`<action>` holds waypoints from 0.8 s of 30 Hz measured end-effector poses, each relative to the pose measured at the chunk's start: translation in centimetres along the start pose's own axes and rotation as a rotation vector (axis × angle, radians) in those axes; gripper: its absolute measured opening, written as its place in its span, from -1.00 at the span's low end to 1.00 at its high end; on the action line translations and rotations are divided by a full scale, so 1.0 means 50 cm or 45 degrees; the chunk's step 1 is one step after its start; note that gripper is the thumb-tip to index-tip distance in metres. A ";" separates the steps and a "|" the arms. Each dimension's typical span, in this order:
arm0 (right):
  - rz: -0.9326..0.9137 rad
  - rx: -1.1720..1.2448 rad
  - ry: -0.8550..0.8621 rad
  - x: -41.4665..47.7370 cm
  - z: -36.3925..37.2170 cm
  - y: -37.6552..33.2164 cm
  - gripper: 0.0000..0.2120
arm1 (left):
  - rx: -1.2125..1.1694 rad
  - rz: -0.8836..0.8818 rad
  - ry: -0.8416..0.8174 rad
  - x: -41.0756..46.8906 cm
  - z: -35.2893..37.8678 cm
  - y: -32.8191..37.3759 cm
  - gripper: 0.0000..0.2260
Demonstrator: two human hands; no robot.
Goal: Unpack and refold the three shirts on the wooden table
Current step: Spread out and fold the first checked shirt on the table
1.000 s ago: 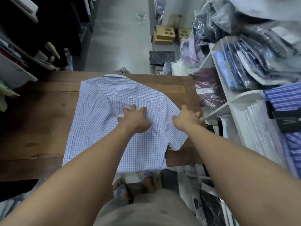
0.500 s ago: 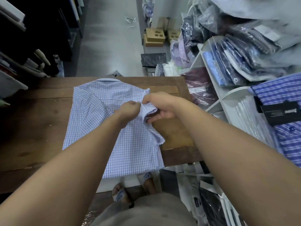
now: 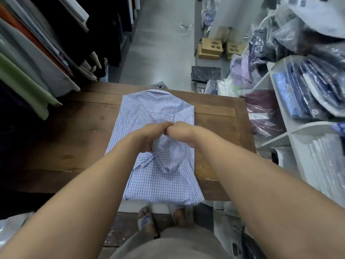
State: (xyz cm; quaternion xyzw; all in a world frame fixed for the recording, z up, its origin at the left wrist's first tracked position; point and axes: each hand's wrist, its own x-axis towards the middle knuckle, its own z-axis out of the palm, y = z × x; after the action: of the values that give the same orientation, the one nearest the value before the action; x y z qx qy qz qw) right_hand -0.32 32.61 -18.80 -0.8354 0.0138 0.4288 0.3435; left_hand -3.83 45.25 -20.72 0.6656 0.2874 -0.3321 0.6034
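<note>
One shirt, one table, two hands (left hand, right hand), two sandalled feet.

The left forearm and right forearm are bare along all their visible length, as are the left hand and right hand. Below the near edge of the brown wooden table, a plain grey-beige cloth garment covers the lower body; whether it is shorts or trousers cannot be told. Just under that table edge, the feet wear open-toed slide sandals, the clearer one with a broad grey-blue strap bearing pale lettering too blurred to read.
</note>
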 end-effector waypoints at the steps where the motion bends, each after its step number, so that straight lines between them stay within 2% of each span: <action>1: -0.010 -0.007 0.009 0.000 0.003 0.014 -0.63 | 0.008 0.011 0.048 0.006 0.003 -0.008 -0.62; 4: -0.081 0.064 0.269 -0.005 0.001 0.052 -0.70 | 0.170 0.175 0.326 0.023 0.009 -0.029 -0.86; 5: -0.066 0.123 0.337 -0.012 -0.003 0.067 -0.73 | 0.249 0.216 0.426 0.026 0.010 -0.033 -0.86; 7: -0.023 0.076 0.376 -0.030 -0.012 0.102 -0.85 | 0.391 0.229 0.540 0.018 0.018 -0.031 -0.74; 9: 0.041 -0.090 0.354 -0.044 -0.014 0.144 -0.82 | 0.498 0.220 0.603 0.014 0.025 -0.030 -0.62; 14: 0.095 -0.310 0.393 -0.083 0.014 0.223 -0.75 | 0.653 0.389 0.706 0.005 0.041 -0.044 -0.53; 17: 0.057 -0.367 0.497 -0.102 0.044 0.248 -0.64 | 1.009 0.499 0.878 -0.002 0.065 -0.069 -0.45; 19: 0.034 -0.385 0.542 -0.114 0.062 0.260 -0.59 | 1.196 0.699 0.967 -0.008 0.085 -0.084 -0.48; 20: 0.027 -0.387 0.550 -0.119 0.070 0.267 -0.58 | 1.238 0.795 0.925 -0.010 0.096 -0.089 -0.52; 22: 0.025 -0.395 0.569 -0.133 0.081 0.279 -0.57 | 1.266 0.900 0.653 -0.014 0.119 -0.095 -0.60; 24: 0.023 -0.406 0.578 -0.149 0.091 0.293 -0.56 | 1.302 0.840 0.364 -0.019 0.142 -0.101 -0.61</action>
State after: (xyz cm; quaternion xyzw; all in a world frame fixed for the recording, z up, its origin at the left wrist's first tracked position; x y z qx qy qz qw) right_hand -12.89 22.09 -23.44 -0.9535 0.0304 0.2305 0.1921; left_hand -9.04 38.76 -23.45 0.9618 -0.0508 -0.1313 0.2347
